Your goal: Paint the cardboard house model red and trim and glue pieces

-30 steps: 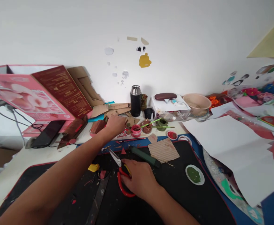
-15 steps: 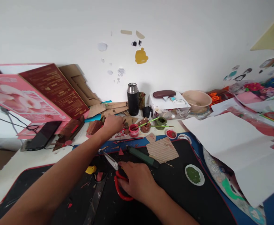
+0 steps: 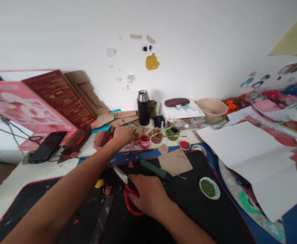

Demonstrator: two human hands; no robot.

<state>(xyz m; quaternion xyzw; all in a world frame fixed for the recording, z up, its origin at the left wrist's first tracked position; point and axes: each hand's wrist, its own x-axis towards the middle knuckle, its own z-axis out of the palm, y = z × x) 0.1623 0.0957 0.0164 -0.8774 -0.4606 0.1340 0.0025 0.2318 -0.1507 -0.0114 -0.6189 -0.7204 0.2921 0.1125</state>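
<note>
My right hand (image 3: 148, 195) is wrapped round the red-handled scissors (image 3: 133, 207) on the black mat (image 3: 184, 213), their silver blades pointing up and left. My left hand (image 3: 123, 135) reaches to the scraps behind the mat, fingers bent down; what its fingertips touch is hidden. Just right of it stands the red paint jar (image 3: 145, 142), then a brown paint jar (image 3: 156, 136) and a green one (image 3: 174, 133), with green brushes lying across. A brown painted block (image 3: 102, 139) is left of my left hand. The dark green marker (image 3: 154, 169) lies beyond the scissors.
A black flask (image 3: 143, 110) stands by the wall. Corrugated cardboard (image 3: 175, 162) and a green paint dish (image 3: 209, 188) lie on the mat's right. White paper (image 3: 250, 159) covers the right side. A phone (image 3: 47, 147) and a pink box (image 3: 23, 105) are at left.
The view has shifted very slightly. My left hand stays among the scraps with barely any movement, and my right hand remains on the scissors.
</note>
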